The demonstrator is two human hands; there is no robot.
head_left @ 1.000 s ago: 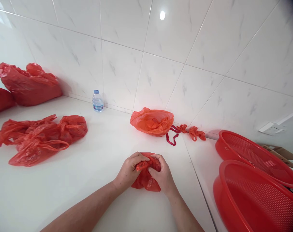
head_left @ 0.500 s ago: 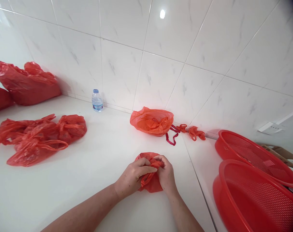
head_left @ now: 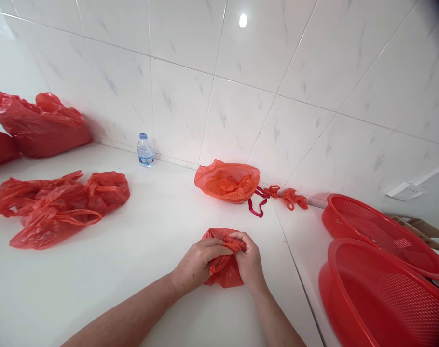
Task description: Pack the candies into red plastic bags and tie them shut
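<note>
A small red plastic bag (head_left: 228,278) lies on the white table in front of me, its top bunched up. From the left, my left hand (head_left: 198,262) is closed on the gathered plastic, thumb and fingers pinching it. Opposite, my right hand (head_left: 249,258) grips the same bunched part at its right side. What the bag contains is hidden. Just behind it sits an open red plastic bag (head_left: 226,180) with crumpled plastic inside. Beside that one lie a dark red strap (head_left: 256,207) and several knotted scraps of red plastic (head_left: 294,199).
Several tied red bags (head_left: 60,207) lie at the left, with a large full red bag (head_left: 46,127) behind them. A water bottle (head_left: 145,152) stands by the tiled wall. Two red plastic baskets (head_left: 335,270) are at the right, near a wall socket (head_left: 405,191).
Both hands stay in place on the bag. The left fingers have shifted slightly over the bunched plastic, and the folds beneath them have changed shape a little.
</note>
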